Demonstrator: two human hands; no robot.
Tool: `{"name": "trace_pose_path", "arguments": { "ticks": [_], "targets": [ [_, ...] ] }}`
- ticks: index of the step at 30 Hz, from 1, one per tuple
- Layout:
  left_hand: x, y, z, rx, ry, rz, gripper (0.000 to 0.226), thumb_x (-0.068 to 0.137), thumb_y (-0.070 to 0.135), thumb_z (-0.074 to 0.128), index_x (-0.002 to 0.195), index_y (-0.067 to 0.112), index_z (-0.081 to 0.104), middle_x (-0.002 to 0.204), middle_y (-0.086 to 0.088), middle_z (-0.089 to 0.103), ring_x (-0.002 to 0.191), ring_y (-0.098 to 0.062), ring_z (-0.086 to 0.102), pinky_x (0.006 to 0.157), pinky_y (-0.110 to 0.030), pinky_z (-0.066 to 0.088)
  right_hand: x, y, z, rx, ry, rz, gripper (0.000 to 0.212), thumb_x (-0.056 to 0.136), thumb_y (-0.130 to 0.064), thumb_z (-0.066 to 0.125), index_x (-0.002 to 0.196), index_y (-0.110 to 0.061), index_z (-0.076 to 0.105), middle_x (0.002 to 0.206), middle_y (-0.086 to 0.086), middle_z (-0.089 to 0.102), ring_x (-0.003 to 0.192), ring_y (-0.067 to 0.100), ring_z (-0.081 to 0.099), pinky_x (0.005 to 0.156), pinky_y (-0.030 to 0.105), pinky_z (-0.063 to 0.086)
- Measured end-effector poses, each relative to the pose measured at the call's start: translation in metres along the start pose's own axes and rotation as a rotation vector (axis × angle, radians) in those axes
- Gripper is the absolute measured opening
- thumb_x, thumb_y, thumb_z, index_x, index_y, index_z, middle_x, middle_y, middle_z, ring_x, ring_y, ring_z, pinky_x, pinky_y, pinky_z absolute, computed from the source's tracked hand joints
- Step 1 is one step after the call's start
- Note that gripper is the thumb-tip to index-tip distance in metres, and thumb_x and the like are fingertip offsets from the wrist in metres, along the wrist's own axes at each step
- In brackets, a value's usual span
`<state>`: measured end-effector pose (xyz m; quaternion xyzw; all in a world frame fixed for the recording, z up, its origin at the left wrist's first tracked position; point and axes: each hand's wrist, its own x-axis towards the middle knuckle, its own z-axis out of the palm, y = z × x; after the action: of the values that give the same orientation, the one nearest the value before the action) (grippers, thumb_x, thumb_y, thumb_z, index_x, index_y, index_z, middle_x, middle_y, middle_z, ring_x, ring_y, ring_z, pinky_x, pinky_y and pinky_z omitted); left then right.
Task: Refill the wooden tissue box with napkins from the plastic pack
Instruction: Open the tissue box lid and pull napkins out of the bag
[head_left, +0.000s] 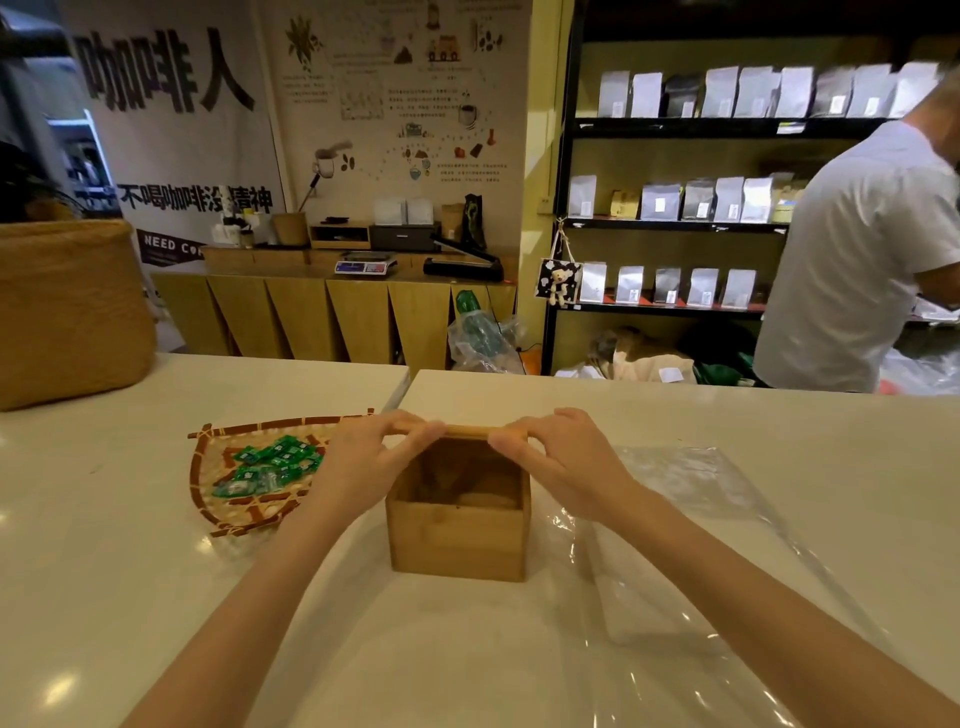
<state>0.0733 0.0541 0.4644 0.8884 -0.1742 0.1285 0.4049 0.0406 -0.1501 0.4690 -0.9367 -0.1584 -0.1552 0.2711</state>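
A square wooden tissue box (457, 540) stands on the white counter in front of me, its top open and its inside showing only bare wood. Above its far rim a thin wooden lid (467, 431) is held edge-on. My left hand (363, 457) pinches the lid's left end and my right hand (561, 452) pinches its right end. A clear plastic pack (675, 519) lies flat and crinkled on the counter just right of the box, under my right forearm. I cannot make out any napkins in it.
A flat woven tray (208, 467) holding green wrapped sweets (270, 462) sits left of the box, close to my left wrist. A large straw basket (67, 312) stands at the far left. A person in a white shirt (857, 260) stands behind the counter at the right, by shelves.
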Motion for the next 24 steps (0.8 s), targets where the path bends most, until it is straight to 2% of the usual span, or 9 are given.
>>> {"name": "trace_pose_path", "arguments": {
  "ticks": [2, 4, 7, 10, 13, 17, 21, 24],
  "targets": [
    [0.008, 0.010, 0.005, -0.027, 0.086, -0.022, 0.055, 0.068, 0.065, 0.033, 0.080, 0.021, 0.064, 0.069, 0.006, 0.058, 0.070, -0.011, 0.054, 0.062, -0.019, 0.039, 0.009, -0.001, -0.001, 0.097, 0.073, 0.033, 0.063, 0.084, -0.066, 0.032, 0.092, -0.018, 0.071, 0.075, -0.002, 0.066, 0.073, 0.013, 0.058, 0.073, 0.026, 0.041],
    [0.017, 0.017, 0.011, -0.073, 0.131, -0.054, 0.049, 0.078, 0.059, 0.034, 0.072, 0.018, 0.061, 0.064, 0.003, 0.057, 0.063, -0.009, 0.051, 0.057, -0.018, 0.036, 0.018, 0.000, -0.001, 0.200, 0.118, 0.081, 0.046, 0.091, -0.051, 0.039, 0.096, -0.017, 0.071, 0.077, -0.001, 0.065, 0.077, 0.016, 0.060, 0.073, 0.029, 0.044],
    [0.028, 0.016, 0.017, -0.155, 0.156, -0.092, 0.035, 0.091, 0.040, 0.042, 0.095, 0.013, 0.064, 0.082, 0.002, 0.060, 0.073, -0.007, 0.053, 0.061, -0.018, 0.037, 0.029, 0.008, 0.002, 0.335, 0.144, 0.172, 0.042, 0.093, -0.040, 0.044, 0.083, -0.006, 0.068, 0.078, 0.015, 0.067, 0.076, 0.024, 0.060, 0.073, 0.037, 0.046],
    [0.028, 0.005, 0.023, -0.223, 0.111, -0.170, 0.033, 0.090, 0.031, 0.050, 0.109, 0.008, 0.064, 0.094, 0.001, 0.060, 0.093, -0.016, 0.056, 0.071, -0.021, 0.042, 0.032, 0.020, 0.009, 0.462, 0.131, 0.238, 0.033, 0.092, -0.031, 0.051, 0.091, -0.002, 0.067, 0.092, 0.019, 0.069, 0.087, 0.030, 0.063, 0.080, 0.042, 0.051],
    [0.024, 0.000, 0.025, -0.271, 0.105, -0.212, 0.034, 0.089, 0.028, 0.053, 0.115, 0.008, 0.061, 0.101, 0.002, 0.060, 0.097, -0.014, 0.053, 0.084, -0.028, 0.042, 0.032, 0.025, 0.015, 0.524, 0.139, 0.244, 0.026, 0.092, -0.027, 0.052, 0.092, -0.004, 0.066, 0.090, 0.016, 0.068, 0.088, 0.032, 0.063, 0.081, 0.045, 0.052],
    [0.026, -0.001, 0.025, -0.266, 0.105, -0.216, 0.035, 0.089, 0.027, 0.053, 0.119, 0.009, 0.059, 0.113, -0.005, 0.063, 0.098, -0.013, 0.053, 0.088, -0.030, 0.043, 0.033, 0.022, 0.019, 0.577, 0.165, 0.257, 0.015, 0.093, -0.025, 0.051, 0.086, -0.019, 0.063, 0.081, -0.006, 0.063, 0.083, 0.015, 0.061, 0.077, 0.033, 0.052],
    [0.027, 0.000, 0.026, -0.240, 0.103, -0.225, 0.036, 0.089, 0.027, 0.053, 0.119, 0.008, 0.059, 0.118, -0.008, 0.063, 0.110, -0.023, 0.056, 0.090, -0.033, 0.044, 0.030, 0.021, 0.023, 0.603, 0.201, 0.291, 0.020, 0.092, -0.026, 0.052, 0.092, -0.012, 0.066, 0.085, -0.002, 0.065, 0.088, 0.020, 0.062, 0.082, 0.037, 0.053],
    [0.034, 0.000, 0.021, -0.192, 0.033, -0.255, 0.038, 0.087, 0.029, 0.055, 0.119, 0.008, 0.059, 0.119, -0.009, 0.063, 0.112, -0.026, 0.056, 0.090, -0.035, 0.045, 0.025, 0.019, 0.019, 0.609, 0.174, 0.329, 0.022, 0.092, -0.022, 0.054, 0.104, -0.008, 0.066, 0.099, 0.006, 0.068, 0.098, 0.022, 0.063, 0.088, 0.036, 0.052]
  ]
}}
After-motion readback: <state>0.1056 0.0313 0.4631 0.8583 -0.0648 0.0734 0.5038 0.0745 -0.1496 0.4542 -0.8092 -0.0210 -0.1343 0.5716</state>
